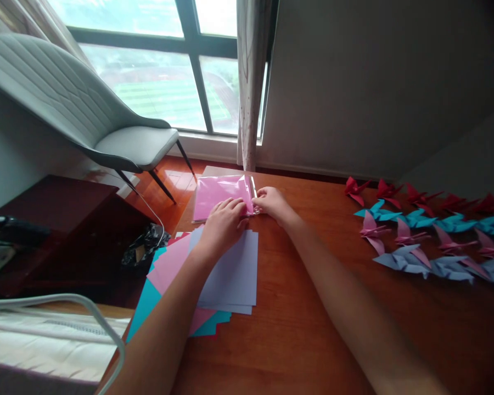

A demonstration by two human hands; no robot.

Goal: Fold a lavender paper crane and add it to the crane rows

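Note:
A clear plastic packet of pink paper (220, 193) lies flat near the far edge of the wooden table. My left hand (227, 222) rests over the packet's near edge, its fingers bent and close together, fingertips partly hidden. At the packet's right end, my right hand (271, 203) pinches the clear plastic edge between thumb and fingers. Beneath my left wrist is a fanned stack of square paper sheets, with lavender sheets (234, 274) on top, and pink sheets (170, 263) and turquoise sheets (142, 307) showing at the left.
Folded paper cranes stand in rows at the right: red cranes (356, 190), turquoise cranes (379, 211), pink cranes (372, 233) and lavender cranes (403, 259). A grey chair (135, 145) stands beyond the table by the window. A white curved tube (66, 298) crosses the lower left.

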